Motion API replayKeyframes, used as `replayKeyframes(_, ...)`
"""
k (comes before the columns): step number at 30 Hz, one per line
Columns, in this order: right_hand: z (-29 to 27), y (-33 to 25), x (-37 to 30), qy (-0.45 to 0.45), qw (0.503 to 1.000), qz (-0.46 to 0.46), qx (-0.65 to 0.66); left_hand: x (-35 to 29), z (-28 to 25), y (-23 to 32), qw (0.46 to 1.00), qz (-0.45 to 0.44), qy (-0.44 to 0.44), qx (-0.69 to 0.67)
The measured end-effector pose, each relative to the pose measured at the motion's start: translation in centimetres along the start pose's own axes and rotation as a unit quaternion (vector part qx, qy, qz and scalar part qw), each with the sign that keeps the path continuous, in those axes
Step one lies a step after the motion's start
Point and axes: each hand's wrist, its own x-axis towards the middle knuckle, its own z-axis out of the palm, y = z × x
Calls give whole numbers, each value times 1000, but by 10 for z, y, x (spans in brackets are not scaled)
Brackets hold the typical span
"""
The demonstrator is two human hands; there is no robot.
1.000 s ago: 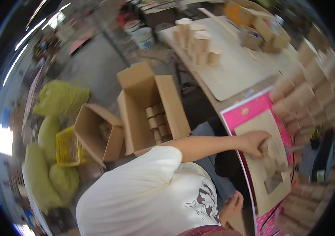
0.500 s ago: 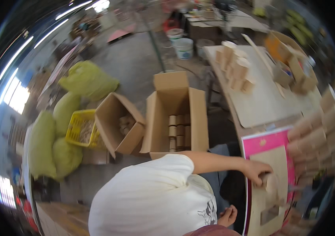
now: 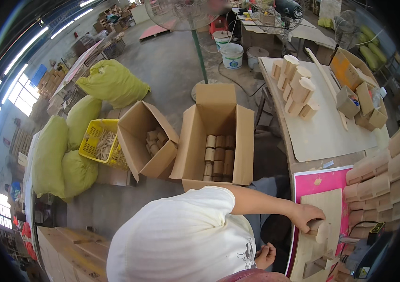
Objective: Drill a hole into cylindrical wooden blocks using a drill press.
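Observation:
Reaching out over the workbench, my left hand [image 3: 307,217] is closed round one end of a pale wooden block [image 3: 320,231] with a curved outline. The block rests on a light plywood board [image 3: 328,202], which lies on a pink sheet [image 3: 321,176]. Close to my body, my right hand [image 3: 265,256] has its fingers curled in; whatever is in them, if anything, is hidden. Just below the block on the board is a wooden piece with a rectangular opening [image 3: 316,266]. A dark power tool [image 3: 369,254] lies at the bench's right side.
Stacked wooden blocks [image 3: 374,181] rise beyond the board, and more blocks [image 3: 298,87] stand on the far table. An open carton [image 3: 244,160] holds wooden cylinders; beside it are another carton [image 3: 131,136], a yellow basket [image 3: 88,152] and green sacks [image 3: 110,84]. A fan [image 3: 195,47] stands behind.
The whole view has shifted slightly and turned sharper. My left hand stays on the wooden block, and my right hand keeps its curled pose near my body.

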Motion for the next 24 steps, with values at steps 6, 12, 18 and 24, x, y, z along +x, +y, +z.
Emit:
replayKeyframes(6, 2, 3, -1, 2, 1000, 6, -10, 0, 4, 1, 1000, 9, 15, -9)
replayKeyframes(12, 3, -7, -3, 17, 1000, 6, -6, 0, 1, 1, 1000, -12, -8, 13)
replayKeyframes(18, 0, 3, -2, 7, 1000, 2, 3, 0, 2, 2, 1000, -17, -1, 13)
replayKeyframes(24, -4, 20, 1, -6, 1000, -10, 6, -1, 2, 0, 1000, -3, -3, 20)
